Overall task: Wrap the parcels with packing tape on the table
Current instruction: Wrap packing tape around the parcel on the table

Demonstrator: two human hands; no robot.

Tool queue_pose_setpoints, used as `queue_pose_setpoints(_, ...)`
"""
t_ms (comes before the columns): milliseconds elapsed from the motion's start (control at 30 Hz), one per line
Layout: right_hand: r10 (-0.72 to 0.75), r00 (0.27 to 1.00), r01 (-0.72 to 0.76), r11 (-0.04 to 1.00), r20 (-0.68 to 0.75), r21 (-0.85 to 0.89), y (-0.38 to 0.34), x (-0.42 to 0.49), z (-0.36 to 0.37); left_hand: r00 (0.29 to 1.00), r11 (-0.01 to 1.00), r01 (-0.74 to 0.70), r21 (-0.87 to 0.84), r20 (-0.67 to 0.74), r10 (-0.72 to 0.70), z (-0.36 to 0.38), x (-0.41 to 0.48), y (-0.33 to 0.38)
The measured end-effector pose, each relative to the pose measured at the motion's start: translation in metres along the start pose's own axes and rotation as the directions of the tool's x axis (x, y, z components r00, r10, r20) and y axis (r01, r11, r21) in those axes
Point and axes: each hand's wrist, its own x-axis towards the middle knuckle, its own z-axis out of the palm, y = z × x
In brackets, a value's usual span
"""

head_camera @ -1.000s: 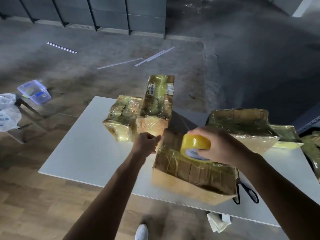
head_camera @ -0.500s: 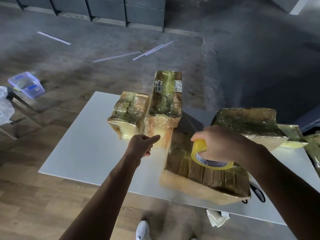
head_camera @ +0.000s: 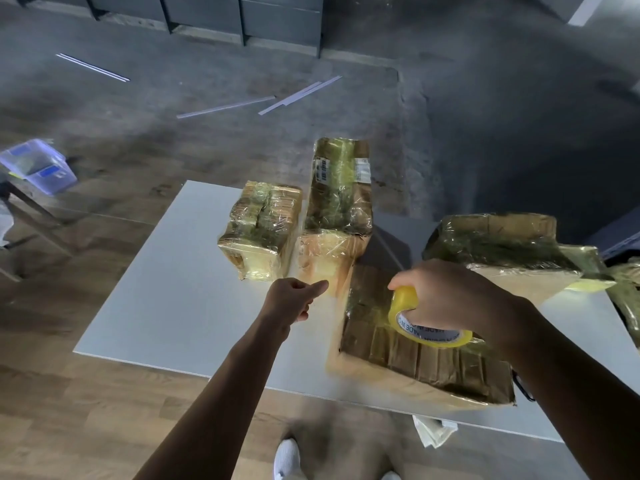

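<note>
1. Tape roll (head_camera: 426, 332), inner core: dark print "MADE IN C…", seen upside down; the rest curves out of sight.
2. Upright parcel (head_camera: 337, 202), two white labels (head_camera: 322, 169): print too small to read.

Probably a storeroom. A grey concrete floor (head_camera: 450, 116) meets dark grey cabinets (head_camera: 280, 19); tape-wrapped cardboard parcels (head_camera: 337, 188) crowd a white table (head_camera: 180, 299).

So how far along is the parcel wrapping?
The small parcel, the tall parcel and the far-right parcel already look shiny with tape. The right hand holds the tape roll on the nearest parcel: top taped, front side apparently still bare. The left hand is curled beside it.
</note>
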Motion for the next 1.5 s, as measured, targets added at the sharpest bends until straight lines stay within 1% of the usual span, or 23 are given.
queue_pose_setpoints(267, -0.023, 0.999, 0.021, 0.998, -0.043, -0.064, 0.000, 0.000, 0.009, 0.998, 0.997, 0.062, -0.053, 0.013, -0.062, 0.008, 0.007, -0.018)
queue_pose_setpoints(367, -0.025, 0.998, 0.022, 0.998, -0.050, -0.052, 0.003, -0.002, 0.011, 0.998, 0.998, 0.061, -0.033, 0.010, -0.061, 0.013, 0.009, -0.024)
queue_pose_setpoints(533, -0.025, 0.998, 0.024, 1.000, -0.065, -0.020, 0.006, -0.005, 0.013, 0.997, 0.996, 0.070, -0.053, 0.029, -0.069, 0.020, 0.009, -0.026)
queue_pose_setpoints(700, -0.013, 0.998, 0.017, 0.997, -0.055, 0.073, 0.009, -0.006, 0.016, 0.989, 0.980, 0.134, -0.147, 0.085, -0.122, 0.031, 0.006, -0.033)
queue_pose_setpoints(867, -0.022, 0.998, 0.027, 0.996, -0.056, 0.088, 0.009, -0.005, 0.017, 0.974, 0.940, 0.190, -0.284, 0.174, -0.145, 0.047, 0.002, -0.044)
queue_pose_setpoints(967, -0.037, 0.998, 0.042, 0.992, -0.052, 0.115, 0.008, -0.004, 0.017, 0.968, 0.931, 0.209, -0.298, 0.201, -0.153, 0.048, 0.001, -0.044)
queue_pose_setpoints(1033, -0.042, 0.997, 0.049, 0.991, -0.057, 0.125, 0.007, -0.002, 0.016, 0.953, 0.919, 0.264, -0.291, 0.224, -0.203, 0.048, 0.002, -0.044)
queue_pose_setpoints(1100, -0.045, 0.997, 0.051, 0.993, -0.056, 0.110, 0.004, 0.001, 0.015, 0.921, 0.903, 0.358, -0.236, 0.248, -0.300, 0.048, 0.000, -0.045)
queue_pose_setpoints(1167, -0.050, 0.998, 0.054, 0.993, -0.049, 0.104, 0.003, 0.002, 0.016, 0.874, 0.853, 0.447, -0.270, 0.335, -0.351, 0.047, -0.001, -0.048)
queue_pose_setpoints(1233, -0.047, 0.998, 0.053, 0.992, -0.049, 0.115, 0.003, 0.001, 0.016, 0.846, 0.808, 0.487, -0.330, 0.408, -0.343, 0.046, -0.003, -0.046)
queue_pose_setpoints(1300, -0.044, 0.998, 0.049, 0.992, -0.047, 0.116, 0.004, 0.000, 0.016, 0.845, 0.780, 0.507, -0.366, 0.389, -0.367, 0.044, -0.003, -0.043)
queue_pose_setpoints(1333, -0.043, 0.998, 0.048, 0.992, -0.047, 0.113, 0.005, 0.000, 0.015, 0.855, 0.782, 0.501, -0.371, 0.350, -0.382, 0.044, -0.003, -0.041)
queue_pose_setpoints(1367, -0.042, 0.998, 0.047, 0.993, -0.046, 0.111, 0.004, 0.000, 0.014, 0.878, 0.805, 0.466, -0.367, 0.301, -0.371, 0.046, -0.001, -0.038)
queue_pose_setpoints(1400, -0.043, 0.998, 0.048, 0.993, -0.044, 0.110, 0.004, 0.000, 0.014, 0.919, 0.874, 0.384, -0.297, 0.213, -0.332, 0.048, 0.000, -0.033)
queue_pose_setpoints(1433, -0.046, 0.998, 0.050, 0.993, -0.038, 0.110, 0.004, 0.000, 0.013, 0.959, 0.951, 0.276, -0.142, 0.099, -0.264, 0.050, 0.000, -0.027)
queue_pose_setpoints(1467, -0.049, 0.998, 0.052, 0.993, -0.029, 0.109, 0.003, -0.001, 0.013, 0.989, 0.987, 0.140, 0.079, -0.048, -0.136, 0.052, -0.003, -0.020)
queue_pose_setpoints(1500, -0.051, 0.998, 0.053, 0.993, -0.022, 0.105, 0.003, -0.001, 0.013, 0.987, 0.967, 0.011, 0.255, -0.156, 0.030, 0.055, -0.008, -0.010)
